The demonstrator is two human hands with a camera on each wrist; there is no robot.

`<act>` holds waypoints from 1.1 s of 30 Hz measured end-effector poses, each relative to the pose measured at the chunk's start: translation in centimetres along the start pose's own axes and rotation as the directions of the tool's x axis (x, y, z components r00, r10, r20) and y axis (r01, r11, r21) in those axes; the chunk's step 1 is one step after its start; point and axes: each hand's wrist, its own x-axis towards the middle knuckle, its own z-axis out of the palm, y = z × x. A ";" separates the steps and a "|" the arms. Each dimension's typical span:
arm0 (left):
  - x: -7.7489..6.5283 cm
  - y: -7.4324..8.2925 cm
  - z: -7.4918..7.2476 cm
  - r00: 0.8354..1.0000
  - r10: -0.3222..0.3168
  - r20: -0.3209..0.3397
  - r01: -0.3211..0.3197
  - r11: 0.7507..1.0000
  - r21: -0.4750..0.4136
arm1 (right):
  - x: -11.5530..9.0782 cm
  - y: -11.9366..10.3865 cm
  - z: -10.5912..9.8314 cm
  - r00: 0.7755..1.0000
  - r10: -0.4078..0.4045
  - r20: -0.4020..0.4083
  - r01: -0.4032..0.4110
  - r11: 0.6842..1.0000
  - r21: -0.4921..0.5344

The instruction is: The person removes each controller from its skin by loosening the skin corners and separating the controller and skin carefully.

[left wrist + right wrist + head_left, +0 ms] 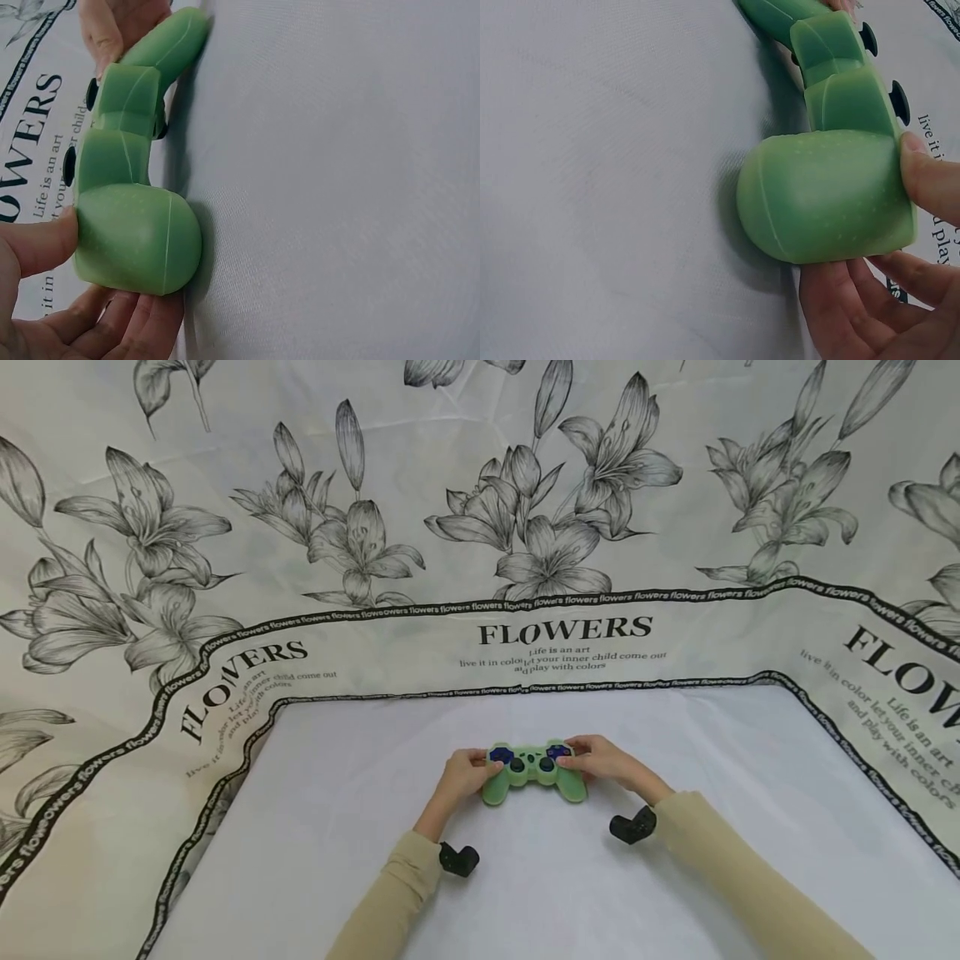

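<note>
A green game controller (532, 767) with dark blue button pads and two black thumbsticks is at the middle of the white table, its handles toward me. My left hand (462, 774) grips its left side, thumb on top and fingers beneath, as the left wrist view shows on the controller's rounded handle (139, 240). From the other side my right hand (602, 760) grips the right end, thumb on the upper face. In the right wrist view the fingers curl under the handle (825, 199). The handles lie on or just above the cloth; I cannot tell which.
White cloth covers the table (330, 827). Behind it and at both sides rises a fabric backdrop (397, 652) printed with lilies and the word FLOWERS. A black wrist device sits at the left cuff (459, 859), another at the right cuff (633, 825).
</note>
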 end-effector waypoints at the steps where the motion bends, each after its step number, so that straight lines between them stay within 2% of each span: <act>1: -0.1 0.1 0.0 1.000 0.015 -0.006 -0.015 1.000 0.012 | 0.1 0.0 -0.1 1.000 0.002 -0.004 -0.002 1.000 0.006; 4: -0.1 -0.1 0.0 1.000 0.028 -0.014 -0.027 0.999 0.021 | 0.2 0.2 -0.1 1.000 0.004 -0.011 -0.004 1.000 0.025; 8: -0.4 -0.4 0.1 0.998 0.055 -0.026 -0.056 0.998 -0.006 | 0.0 0.6 0.3 0.999 -0.035 -0.029 0.036 0.999 0.033; 14: -1.1 -0.1 0.2 0.989 0.134 -0.057 -0.135 0.991 -0.009 | -0.7 0.6 0.5 0.994 -0.079 -0.076 0.081 0.996 0.024; 24: -1.8 -0.3 0.4 0.987 0.130 -0.097 -0.135 0.989 -0.056 | -0.8 0.6 1.1 0.991 -0.077 -0.112 0.080 0.997 0.020; 33: -2.8 -0.2 0.3 0.974 0.192 -0.117 -0.201 0.978 -0.064 | -1.5 0.6 1.2 0.981 -0.110 -0.161 0.113 0.994 0.009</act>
